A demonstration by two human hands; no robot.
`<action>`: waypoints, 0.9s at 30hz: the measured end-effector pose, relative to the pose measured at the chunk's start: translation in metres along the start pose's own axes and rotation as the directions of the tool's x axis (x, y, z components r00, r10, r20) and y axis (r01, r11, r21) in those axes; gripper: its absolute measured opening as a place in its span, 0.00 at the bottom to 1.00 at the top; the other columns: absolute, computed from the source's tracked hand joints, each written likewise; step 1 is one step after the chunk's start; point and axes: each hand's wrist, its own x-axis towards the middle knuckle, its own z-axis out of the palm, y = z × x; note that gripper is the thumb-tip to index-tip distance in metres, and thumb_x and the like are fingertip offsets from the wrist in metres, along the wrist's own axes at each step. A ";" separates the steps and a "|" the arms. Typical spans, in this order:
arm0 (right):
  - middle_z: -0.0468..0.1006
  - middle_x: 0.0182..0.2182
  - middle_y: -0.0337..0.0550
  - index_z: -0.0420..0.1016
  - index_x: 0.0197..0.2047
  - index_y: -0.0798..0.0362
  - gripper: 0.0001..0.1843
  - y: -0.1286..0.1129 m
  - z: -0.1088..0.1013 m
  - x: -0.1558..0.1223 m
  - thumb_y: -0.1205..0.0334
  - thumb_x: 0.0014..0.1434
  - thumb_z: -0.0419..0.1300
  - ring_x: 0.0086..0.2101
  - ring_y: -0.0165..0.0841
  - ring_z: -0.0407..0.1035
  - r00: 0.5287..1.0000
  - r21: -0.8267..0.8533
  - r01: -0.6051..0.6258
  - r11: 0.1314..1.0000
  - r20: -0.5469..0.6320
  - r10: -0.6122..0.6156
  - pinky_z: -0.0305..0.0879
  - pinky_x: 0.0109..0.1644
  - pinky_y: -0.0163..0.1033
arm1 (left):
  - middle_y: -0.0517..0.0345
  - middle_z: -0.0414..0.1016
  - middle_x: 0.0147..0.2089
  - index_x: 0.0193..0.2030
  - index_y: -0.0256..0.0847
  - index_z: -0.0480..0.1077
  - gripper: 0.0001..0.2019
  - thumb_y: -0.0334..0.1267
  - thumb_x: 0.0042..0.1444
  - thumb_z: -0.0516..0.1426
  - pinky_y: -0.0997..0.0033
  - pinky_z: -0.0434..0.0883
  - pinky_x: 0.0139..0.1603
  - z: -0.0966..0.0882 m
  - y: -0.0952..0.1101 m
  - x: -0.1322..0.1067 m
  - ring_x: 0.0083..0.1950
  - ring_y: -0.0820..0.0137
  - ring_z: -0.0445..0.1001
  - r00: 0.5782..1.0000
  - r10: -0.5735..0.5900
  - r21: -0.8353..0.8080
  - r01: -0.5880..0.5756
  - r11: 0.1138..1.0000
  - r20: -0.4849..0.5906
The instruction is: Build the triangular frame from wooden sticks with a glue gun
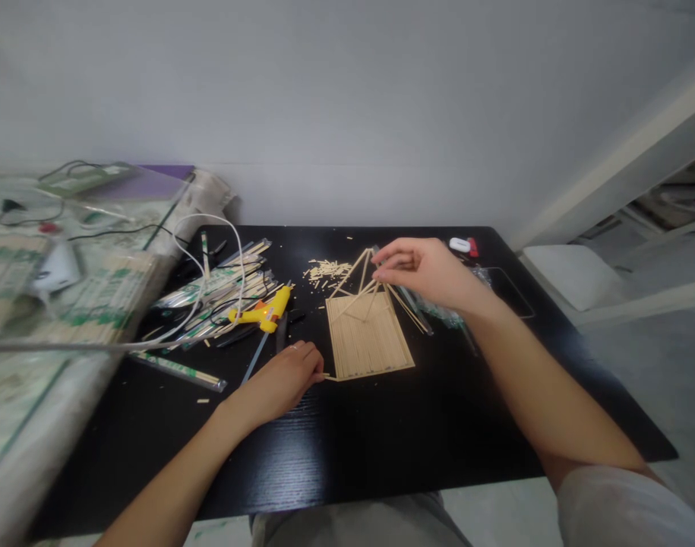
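Observation:
A flat mat of pale wooden sticks lies on the black table, edged with thin sticks. At its far end stands a pointed frame of sticks, slanting up to a peak. My right hand is beside this peak, fingers curved and a gap showing between thumb and forefinger; whether the tips touch the frame is unclear. My left hand rests on the table by the mat's near left corner. Its fingers pinch a short stick whose end reaches that corner.
A yellow glue gun lies left of the mat, near a heap of wrapped chopsticks. Its white cord loops above. Behind the mat are cut stick bits. Right are plastic wrapping, a dark phone-like slab and a white case.

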 end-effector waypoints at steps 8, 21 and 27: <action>0.83 0.29 0.43 0.80 0.41 0.53 0.13 0.003 0.002 0.003 0.57 0.55 0.72 0.33 0.36 0.78 0.999 0.005 -0.005 1.000 -0.046 0.005 0.74 0.42 0.46 | 0.55 0.71 0.39 0.39 0.41 0.67 0.08 0.32 0.68 0.49 0.62 0.67 0.46 0.001 -0.002 -0.001 0.40 0.65 0.70 1.000 0.002 -0.005 -0.002 1.000 0.002; 0.80 0.31 0.42 0.77 0.38 0.55 0.10 0.008 0.005 0.003 0.60 0.56 0.70 0.33 0.32 0.75 0.951 0.028 0.164 0.986 -0.271 -0.151 0.73 0.40 0.40 | 0.55 0.71 0.39 0.39 0.40 0.67 0.07 0.32 0.68 0.50 0.64 0.66 0.45 -0.001 0.000 0.000 0.41 0.65 0.70 1.000 -0.006 0.000 0.006 1.000 0.005; 0.77 0.29 0.39 0.78 0.41 0.54 0.06 0.014 -0.010 -0.003 0.62 0.62 0.64 0.28 0.28 0.71 0.862 -0.008 0.194 0.981 -0.475 -0.174 0.70 0.33 0.36 | 0.56 0.71 0.39 0.39 0.41 0.67 0.07 0.32 0.68 0.50 0.63 0.66 0.46 0.001 -0.002 -0.001 0.40 0.65 0.70 1.000 -0.006 -0.009 0.006 1.000 -0.004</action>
